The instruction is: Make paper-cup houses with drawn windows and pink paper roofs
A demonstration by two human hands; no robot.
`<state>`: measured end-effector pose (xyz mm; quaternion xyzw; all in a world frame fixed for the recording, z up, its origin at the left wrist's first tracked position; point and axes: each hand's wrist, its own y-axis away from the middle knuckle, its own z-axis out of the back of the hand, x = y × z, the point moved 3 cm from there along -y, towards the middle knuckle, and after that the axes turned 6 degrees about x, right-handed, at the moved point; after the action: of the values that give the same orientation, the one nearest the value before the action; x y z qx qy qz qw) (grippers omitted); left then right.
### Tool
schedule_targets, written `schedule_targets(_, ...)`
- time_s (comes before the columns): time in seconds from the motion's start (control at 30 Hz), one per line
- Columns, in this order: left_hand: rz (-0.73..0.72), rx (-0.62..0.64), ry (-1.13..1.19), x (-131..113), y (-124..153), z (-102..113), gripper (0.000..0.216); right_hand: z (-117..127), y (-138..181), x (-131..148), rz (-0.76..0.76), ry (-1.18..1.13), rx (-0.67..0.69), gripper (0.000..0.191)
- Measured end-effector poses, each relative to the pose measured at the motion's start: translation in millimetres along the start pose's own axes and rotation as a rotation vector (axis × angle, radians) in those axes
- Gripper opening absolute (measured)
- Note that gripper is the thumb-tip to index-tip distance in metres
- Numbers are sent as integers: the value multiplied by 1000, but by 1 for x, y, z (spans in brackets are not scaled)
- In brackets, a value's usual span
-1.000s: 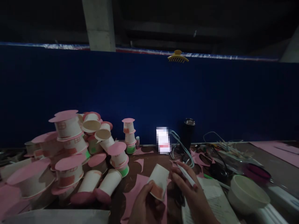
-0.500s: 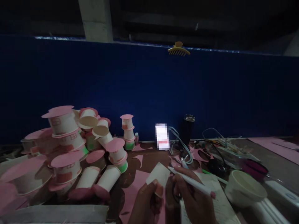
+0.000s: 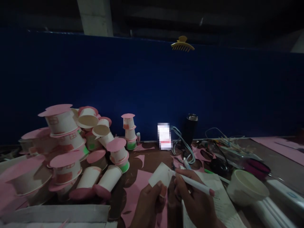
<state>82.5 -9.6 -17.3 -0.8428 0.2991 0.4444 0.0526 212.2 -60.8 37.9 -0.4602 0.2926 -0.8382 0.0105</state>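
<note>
My left hand (image 3: 150, 202) grips a small white paper cup (image 3: 161, 174) tipped on its side. An orange-red patch shows on the cup beside my thumb. A white marker with a pink end (image 3: 196, 184) is pinched in my right hand (image 3: 196, 202), and its tip meets the cup's right edge. Below my hands lies a cut sheet of pink paper (image 3: 135, 190). Under my right hand is a sheet of paper with writing (image 3: 211, 183); an empty-looking white cup (image 3: 248, 186) stands to its right.
Stacked paper cups with pink paper discs (image 3: 63, 122) crowd the left side. A lit phone (image 3: 164, 136) leans against the blue partition (image 3: 142, 79), near a cable (image 3: 180, 136) and a black bottle (image 3: 190, 131). A yellow hair claw (image 3: 182, 44) hangs on the partition's top edge.
The marker tip has shifted slightly left onto the cup's edge. Both hands keep their holds. The whole view has tilted down a little.
</note>
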Motion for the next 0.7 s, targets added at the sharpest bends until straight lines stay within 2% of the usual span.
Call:
schedule_targets(0.47, -55, 80, -92, -2, 0, -1, 34, 1, -1, 4, 5, 85, 14, 19)
schedule_targets(0.7, -59, 41, -101, 1, -2, 1, 38, 0, 1, 0, 1, 84, 22, 18)
